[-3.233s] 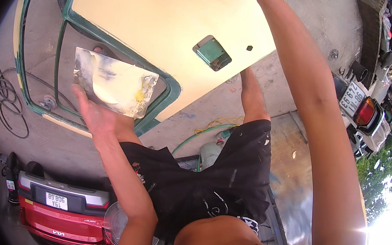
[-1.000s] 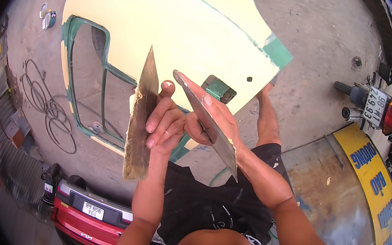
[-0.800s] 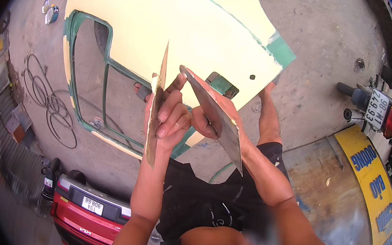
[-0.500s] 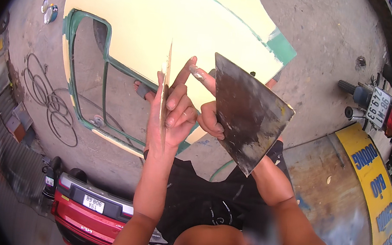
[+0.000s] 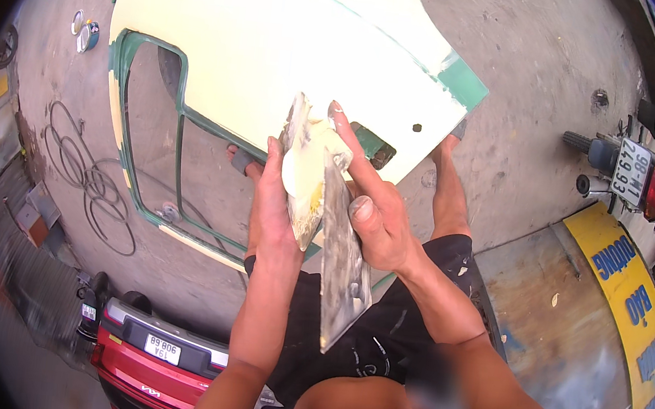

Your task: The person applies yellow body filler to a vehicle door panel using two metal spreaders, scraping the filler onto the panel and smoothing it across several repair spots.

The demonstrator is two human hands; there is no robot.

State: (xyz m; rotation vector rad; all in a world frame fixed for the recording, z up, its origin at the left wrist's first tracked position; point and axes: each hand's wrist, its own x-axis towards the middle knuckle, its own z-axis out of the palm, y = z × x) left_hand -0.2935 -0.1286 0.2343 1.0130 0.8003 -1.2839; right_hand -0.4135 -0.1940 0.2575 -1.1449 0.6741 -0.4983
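Observation:
My left hand (image 5: 269,210) grips a thin putty board (image 5: 297,125) from its left side, its face smeared with cream filler (image 5: 312,163). Against that board, my right hand (image 5: 383,222) holds a dark, flat spreader plate (image 5: 343,282), streaked with pale residue. The spreader's upper end meets the filler, and its lower corner points toward me. Beyond both hands lies a large cream vehicle door panel (image 5: 248,44) with green edges and a window opening. The fingers behind the board are partly hidden.
A coiled hose (image 5: 108,201) lies on the concrete at left, with an opened can (image 5: 87,36) farther off. A red car (image 5: 154,374) stands at lower left. At right are a motorbike (image 5: 653,187) and a stained sheet with a yellow lettered border (image 5: 629,296).
The board has turned so its filler-covered face shows. My right hand has rotated the spreader to a steeper, narrower angle and brought it left against the board.

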